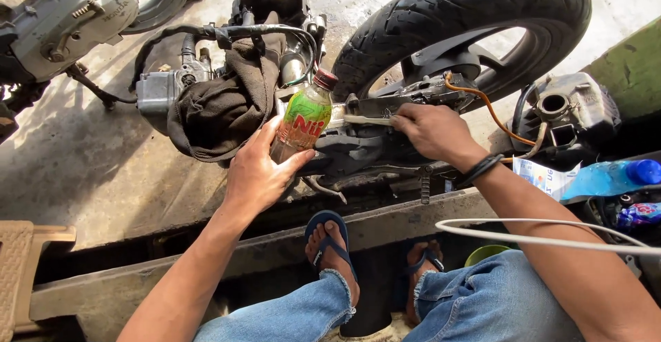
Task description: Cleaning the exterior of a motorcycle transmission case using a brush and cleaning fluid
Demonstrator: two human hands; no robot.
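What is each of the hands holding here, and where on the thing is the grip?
The left hand grips a plastic bottle around its lower body. The right hand holds a pale brush handle at its near end, against the engine part.

Bare forearms, black band on right wrist (480,170), frayed blue jeans (482,304), dark blue flip-flops (330,239)

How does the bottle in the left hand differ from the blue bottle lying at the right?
The held bottle stands nearly upright, gripped by the left hand; the blue bottle lies on its side, untouched. The held bottle has a dark red cap, a green and red label and clear walls; the blue bottle has a blue cap and blue-tinted walls. Both are capped plastic bottles.
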